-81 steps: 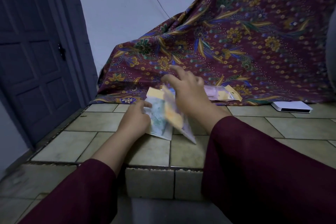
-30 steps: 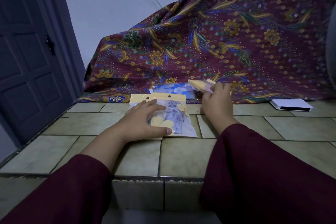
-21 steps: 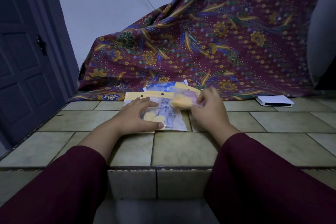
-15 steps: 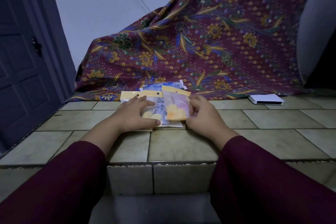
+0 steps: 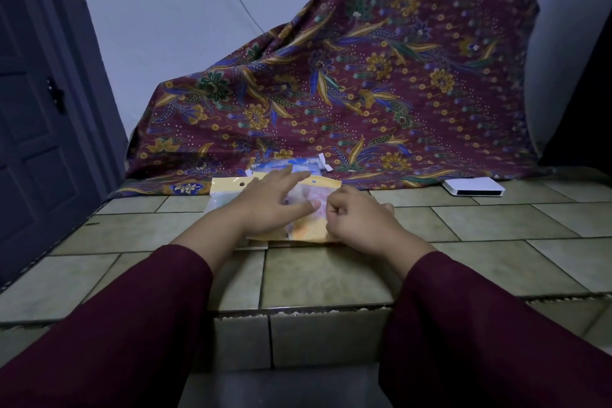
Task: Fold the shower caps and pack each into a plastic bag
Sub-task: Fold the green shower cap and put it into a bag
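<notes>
Far left of both hands, a dark panelled door [image 5: 36, 142]; beyond the hands, a maroon floral cloth [image 5: 364, 93] draped against the wall and down onto the tiled ledge [image 5: 331, 275].

Left hand [image 5: 268, 205] laid flat, fingers straight and spread, pressing the top packed bag [image 5: 308, 209] at the ledge's middle. Under that hand, sticking out to its left, the yellow header of a second packed bag [image 5: 228, 184]. Just past the left fingertips, a third bag with blue contents [image 5: 298, 164] against the foot of the cloth.

Right hand [image 5: 357, 219] just beside the left, close but apart, knuckles up and fingers curled at the top bag's right edge; whether a pinch on the plastic or merely resting there, cannot tell. Both forearms in maroon sleeves, stretched forward from low in the view, wrists near the ledge.

Well out to the right of the right hand, a flat white box [image 5: 475, 187] at the cloth's hem.

Likely handling: light, limp packets with slick film, prone to sliding off one another in a stack, soft cap inside giving under pressure, nothing breakable. Best taken hold of at the stiffer yellow header or a side edge, with a flat palm on top for squaring the pile.
</notes>
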